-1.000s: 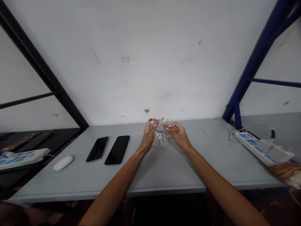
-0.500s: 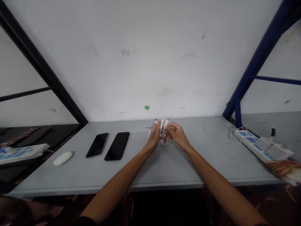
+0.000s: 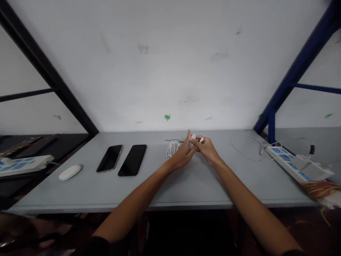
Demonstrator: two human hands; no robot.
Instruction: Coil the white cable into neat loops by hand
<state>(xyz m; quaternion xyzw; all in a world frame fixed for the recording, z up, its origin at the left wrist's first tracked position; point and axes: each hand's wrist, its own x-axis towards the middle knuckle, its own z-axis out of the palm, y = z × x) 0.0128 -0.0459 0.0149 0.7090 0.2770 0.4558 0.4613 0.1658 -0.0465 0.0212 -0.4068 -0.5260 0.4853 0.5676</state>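
Looks like cable handling: both hands are working one section of a thin white cable (image 3: 172, 149) at mid-tabletop. The left hand (image 3: 183, 155) is closed around the cable, thumb up. The right hand (image 3: 206, 148) is nearly closed, fingers pinched on the same bundle beside a small white plug (image 3: 201, 139); the exact grip is partly hidden. The hands touch each other. Loose loops of the cable sit just left of the hands, low over the matte grey tabletop (image 3: 213, 188); contact is hard to tell. A fine black wire (image 3: 173, 140) lies just behind the loops.

Left of the cable: a black smartphone (image 3: 132, 160), a gold-edged smartphone (image 3: 109, 158), a white oval computer mouse (image 3: 70, 172). Right of it: a thin, pale wire loop (image 3: 245, 147) and a white-and-blue power strip (image 3: 295, 163).
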